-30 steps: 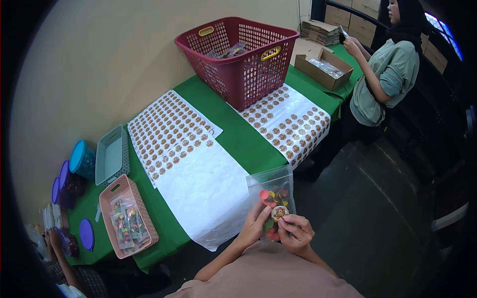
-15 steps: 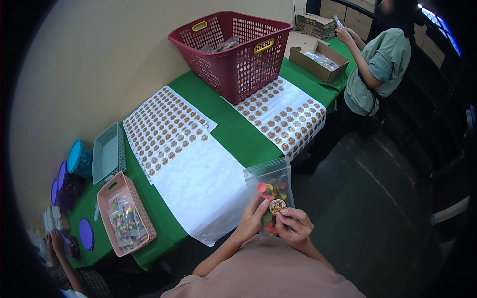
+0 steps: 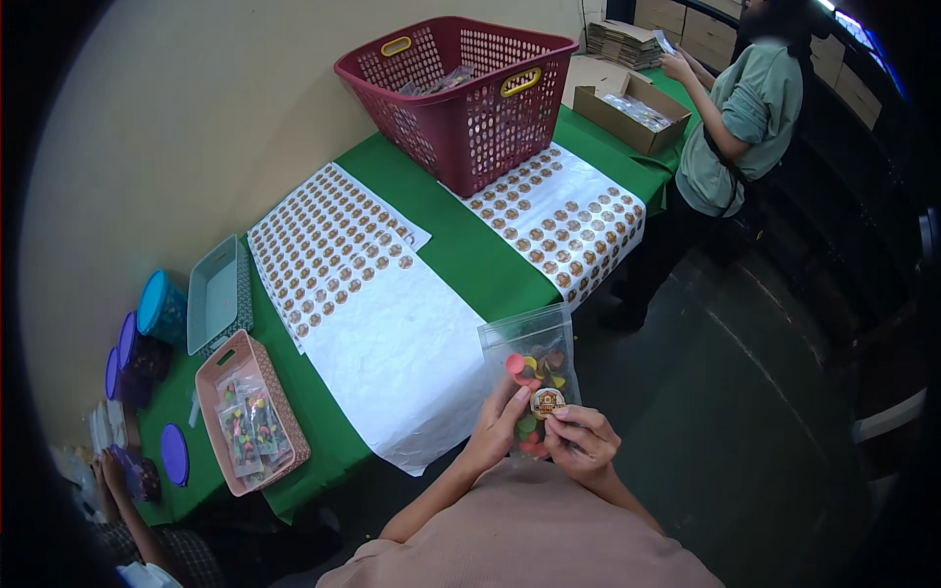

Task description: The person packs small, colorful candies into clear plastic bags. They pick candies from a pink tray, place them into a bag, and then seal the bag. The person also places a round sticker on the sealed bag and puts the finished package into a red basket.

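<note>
A clear zip bag [image 3: 529, 338] of colourful pieces in red, yellow and green is held up in front of my body. My left hand [image 3: 493, 431] is closed on its left side, with the thumb over the front. On the bag's face is a round brown and white sticker [image 3: 547, 403]. My right hand [image 3: 585, 443] pinches at the sticker's lower right edge, thumb and fingers together. Whether the sticker lies fully flat on the bag, I cannot tell. Left of the bag, a sheet of round stickers [image 3: 392, 363] lies on the table, its nearer part bare of stickers.
On the green table [image 3: 392, 181] stand a maroon basket [image 3: 421, 118], a second sticker sheet [image 3: 578, 220], a pink tray [image 3: 218, 431] of filled bags, a teal tray [image 3: 218, 294] and lidded tubs [image 3: 162, 306]. Co-workers stand at far right [image 3: 750, 127] and lower left [image 3: 127, 510]. An open carton [image 3: 642, 137] sits behind.
The view has shifted slightly. Both hands keep hold at the bag and sticker, almost unmoved.
</note>
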